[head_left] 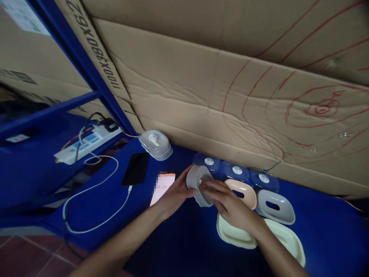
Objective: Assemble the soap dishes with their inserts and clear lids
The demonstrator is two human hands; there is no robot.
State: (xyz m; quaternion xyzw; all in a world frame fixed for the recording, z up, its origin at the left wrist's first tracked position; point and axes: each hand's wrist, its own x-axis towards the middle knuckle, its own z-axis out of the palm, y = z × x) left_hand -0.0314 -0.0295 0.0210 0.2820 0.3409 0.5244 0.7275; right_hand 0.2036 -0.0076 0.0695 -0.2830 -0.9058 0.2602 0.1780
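Observation:
My left hand is wrapped round the edge of a grey oval plastic box, holding it tilted above the blue table. The fingers of my right hand are bent together against the box's face. A small pale spot shows at those fingertips, too small to make out. Beside my right hand lie a peach oval plastic piece with a slot and a grey slotted piece. Under my right hand and forearm, two cream oval trays are partly hidden.
Three clear oval covers with round stickers lie along the cardboard wall. A closed grey box stands at the back left. Left of my hands are a lit phone, a dark phone, a white cable and a power strip.

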